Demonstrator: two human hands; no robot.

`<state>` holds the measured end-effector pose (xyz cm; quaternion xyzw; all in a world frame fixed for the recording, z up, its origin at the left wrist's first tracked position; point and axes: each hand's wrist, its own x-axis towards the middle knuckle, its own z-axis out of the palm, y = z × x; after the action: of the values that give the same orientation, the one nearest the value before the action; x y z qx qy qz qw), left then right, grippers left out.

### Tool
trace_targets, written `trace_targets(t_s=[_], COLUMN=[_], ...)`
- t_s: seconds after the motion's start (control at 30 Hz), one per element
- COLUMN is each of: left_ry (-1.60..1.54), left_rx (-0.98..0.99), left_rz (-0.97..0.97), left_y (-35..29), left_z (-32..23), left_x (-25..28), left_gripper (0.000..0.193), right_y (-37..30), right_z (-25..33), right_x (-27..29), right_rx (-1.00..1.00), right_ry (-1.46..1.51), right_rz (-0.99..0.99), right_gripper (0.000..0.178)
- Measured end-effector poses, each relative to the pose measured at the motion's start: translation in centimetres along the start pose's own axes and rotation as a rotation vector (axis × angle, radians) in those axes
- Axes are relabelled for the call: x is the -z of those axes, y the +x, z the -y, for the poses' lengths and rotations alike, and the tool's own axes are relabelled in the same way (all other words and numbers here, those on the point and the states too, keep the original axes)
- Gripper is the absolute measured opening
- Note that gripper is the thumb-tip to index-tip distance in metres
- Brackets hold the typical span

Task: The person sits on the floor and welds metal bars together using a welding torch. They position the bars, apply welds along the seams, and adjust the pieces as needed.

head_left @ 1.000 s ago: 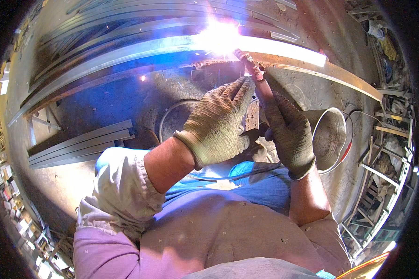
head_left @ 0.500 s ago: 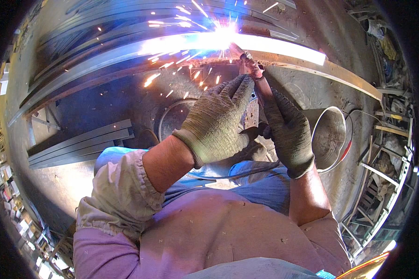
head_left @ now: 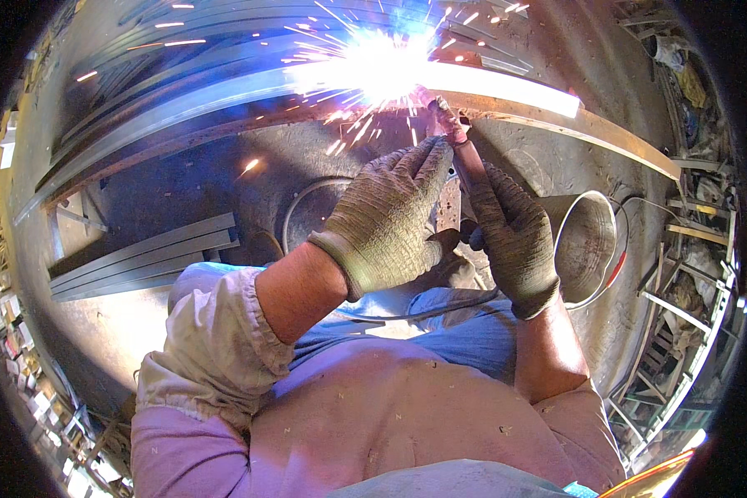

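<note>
My right hand [head_left: 515, 236], in a grey-green knit glove, is wrapped around the handle of a welding gun [head_left: 471, 162]. The gun's spatter-crusted nozzle leans up and left to a white arc on a long steel bar [head_left: 506, 85]. Glare hides the nozzle's tip and the weld. My left hand [head_left: 386, 220], gloved alike, has its fingers pressed together, with their tips beside the gun's neck. Exactly what its fingers close on is hidden. Between my hands shows a narrow metal plate with holes [head_left: 449, 203]. The two thumbs nearly meet below it.
A rusty beam [head_left: 631, 148] runs under the bar. Round metal bucket [head_left: 588, 241] stands right of my right hand. Several grey steel profiles [head_left: 145, 257] lie at left. Metal frames [head_left: 681, 307] line the right edge. A cable [head_left: 440, 311] crosses over my legs. Sparks fly around the arc.
The arc's glare has grown larger and brighter and spreads a little left and down. Its sparks fly differently. The gun's nozzle has shifted very slightly downward; my hands stay almost still.
</note>
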<state>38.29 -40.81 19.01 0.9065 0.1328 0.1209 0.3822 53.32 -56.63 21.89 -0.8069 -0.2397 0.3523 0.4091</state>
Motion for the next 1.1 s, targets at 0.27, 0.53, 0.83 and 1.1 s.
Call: trace_targets(t_s=[0.27,0.53,0.83,1.1], left_ry=[0.031,0.06,0.056,0.043], left_rx=[-0.013,0.03,0.003,-0.015], left_rz=[0.016,0.065,0.003,0.024], left_y=[-0.1,-0.1,-0.4,-0.1], left_z=[0.1,-0.5,0.0,-0.2], left_x=[-0.1,0.3,-0.3,0.2], left_gripper=[0.105,0.107,0.101,0.1], right_y=[0.0,-0.1,-0.2,-0.2], right_z=[-0.2,-0.7,0.0,-0.5], right_x=[0.0,0.0,0.0,0.1], right_rx=[-0.017,0.053,0.024,0.048], right_ry=[-0.015,-0.036,-0.019,-0.014], right_rz=[0.006,-0.002,0.018,0.024], right_gripper=[0.038,0.04,0.033,0.034])
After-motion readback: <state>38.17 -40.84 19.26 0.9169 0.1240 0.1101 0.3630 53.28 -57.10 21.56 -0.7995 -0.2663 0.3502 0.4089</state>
